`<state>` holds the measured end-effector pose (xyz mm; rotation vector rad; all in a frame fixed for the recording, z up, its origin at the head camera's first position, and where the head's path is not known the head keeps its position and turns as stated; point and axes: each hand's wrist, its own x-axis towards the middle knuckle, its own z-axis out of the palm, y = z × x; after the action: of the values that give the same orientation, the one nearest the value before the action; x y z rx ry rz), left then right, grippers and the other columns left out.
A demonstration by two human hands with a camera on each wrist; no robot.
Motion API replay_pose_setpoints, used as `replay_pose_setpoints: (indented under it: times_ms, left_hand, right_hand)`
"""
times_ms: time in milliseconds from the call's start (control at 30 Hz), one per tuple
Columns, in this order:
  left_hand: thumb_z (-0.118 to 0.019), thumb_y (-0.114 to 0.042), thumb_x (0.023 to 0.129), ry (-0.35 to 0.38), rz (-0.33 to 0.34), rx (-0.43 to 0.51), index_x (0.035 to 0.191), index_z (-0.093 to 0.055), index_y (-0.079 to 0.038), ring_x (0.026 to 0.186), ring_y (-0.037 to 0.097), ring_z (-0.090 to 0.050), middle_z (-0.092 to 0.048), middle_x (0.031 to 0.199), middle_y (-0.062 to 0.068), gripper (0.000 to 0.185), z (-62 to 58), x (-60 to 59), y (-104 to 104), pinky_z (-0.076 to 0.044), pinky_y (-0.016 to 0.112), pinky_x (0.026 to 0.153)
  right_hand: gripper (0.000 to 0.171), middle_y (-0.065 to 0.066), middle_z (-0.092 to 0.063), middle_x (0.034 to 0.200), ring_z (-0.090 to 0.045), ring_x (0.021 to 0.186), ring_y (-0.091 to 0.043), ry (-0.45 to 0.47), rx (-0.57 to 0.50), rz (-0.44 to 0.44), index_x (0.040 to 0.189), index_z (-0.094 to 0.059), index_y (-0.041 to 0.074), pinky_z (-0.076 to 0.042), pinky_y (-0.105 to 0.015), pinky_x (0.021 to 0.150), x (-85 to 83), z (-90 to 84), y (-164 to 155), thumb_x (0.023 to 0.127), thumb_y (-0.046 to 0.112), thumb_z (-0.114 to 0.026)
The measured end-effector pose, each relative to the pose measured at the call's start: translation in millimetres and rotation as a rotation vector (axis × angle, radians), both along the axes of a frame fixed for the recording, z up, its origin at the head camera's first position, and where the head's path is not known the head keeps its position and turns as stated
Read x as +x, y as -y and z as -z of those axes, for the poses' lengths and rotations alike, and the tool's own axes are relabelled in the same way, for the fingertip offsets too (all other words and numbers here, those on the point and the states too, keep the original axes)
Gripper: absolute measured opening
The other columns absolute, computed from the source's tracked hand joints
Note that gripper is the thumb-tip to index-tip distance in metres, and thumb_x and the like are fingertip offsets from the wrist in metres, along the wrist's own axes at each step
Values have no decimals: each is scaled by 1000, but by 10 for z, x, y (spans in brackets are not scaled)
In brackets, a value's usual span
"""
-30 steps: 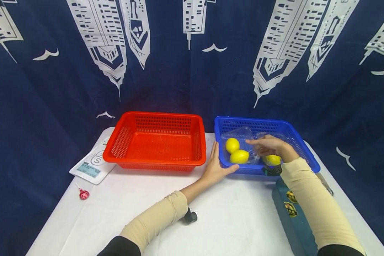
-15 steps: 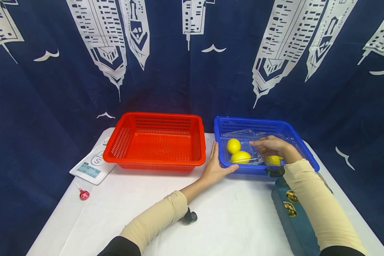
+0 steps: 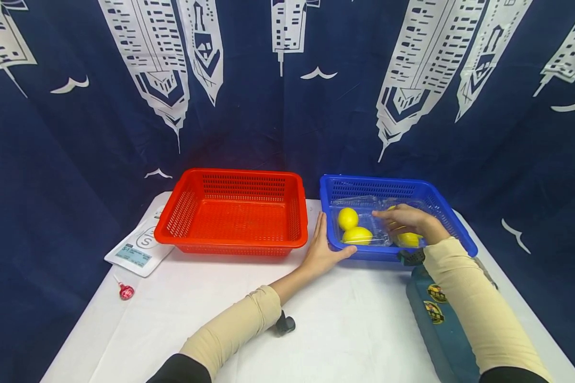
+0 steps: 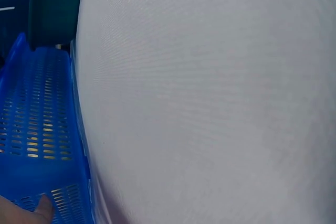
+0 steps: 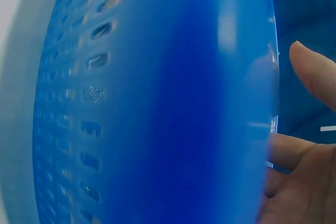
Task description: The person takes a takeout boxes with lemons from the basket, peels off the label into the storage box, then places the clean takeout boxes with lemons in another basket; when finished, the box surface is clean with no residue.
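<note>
The blue basket [image 3: 328,183] contains clear plastic boxes. In the left box [image 3: 371,205] are two lemons [image 3: 356,235]. The right box [image 3: 424,205] holds yellow lemons, partly covered by my right hand [image 3: 407,219]. That hand reaches over the basket's right half, index finger extended left to the edge of the left box. In the right wrist view its thumb stands apart from the fingers, whose tips are hidden behind the basket wall. My left hand [image 3: 322,254] rests against the basket's front left corner, fingers straight along the side, thumb at the front rim.
A red basket [image 3: 241,249] stands to the left. Beyond it lie a white packet [image 3: 136,250] with a label and a small red lollipop [image 3: 126,291]. A long dark teal case [image 3: 436,324] with round stickers lies under my right forearm. A dark patterned curtain [image 3: 287,127] hangs behind.
The left box's raised clear edge has come down lower and flatter. My right hand has shifted slightly right. The two left lemons moved a little right and back; the left hand stays put.
</note>
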<state>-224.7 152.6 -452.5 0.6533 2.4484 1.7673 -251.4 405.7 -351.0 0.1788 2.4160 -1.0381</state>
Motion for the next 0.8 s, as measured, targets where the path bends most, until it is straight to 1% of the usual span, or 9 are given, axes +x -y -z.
replay_pose_setpoints:
  times_ms: [167,333,633,800]
  left_hand:
    - [-75,-49,79,4,0,-1,158,-2,-18,153,20,-12,3,166,-8,113,-14,12,7,-22,45,123]
    - [-75,-49,79,2,3,5,158,-2,-18,153,20,-12,3,166,-8,112,-18,7,7,-22,45,123]
    - [-75,-49,79,-4,1,4,158,-3,-17,153,21,-13,2,166,-6,112,-9,4,9,-22,45,122]
    - [-76,-50,78,-12,-8,1,158,-3,-17,153,21,-13,1,166,-6,113,-7,4,4,-23,45,122]
  right_hand:
    - [87,-37,-35,147,-43,133,-47,-1,5,-6,146,-24,-16,-40,-52,111,-6,-2,30,97,51,-49]
    - [90,-38,-33,148,-40,136,-48,-7,-28,-10,146,-21,-18,-39,-51,112,-33,-1,40,97,53,-49]
    - [85,-40,-27,149,-36,138,-48,17,-62,1,146,-17,-20,-39,-50,112,-41,56,77,100,45,-48]
    - [88,-41,-28,148,-38,137,-49,10,-62,0,146,-16,-20,-39,-50,112,-39,59,78,99,47,-49]
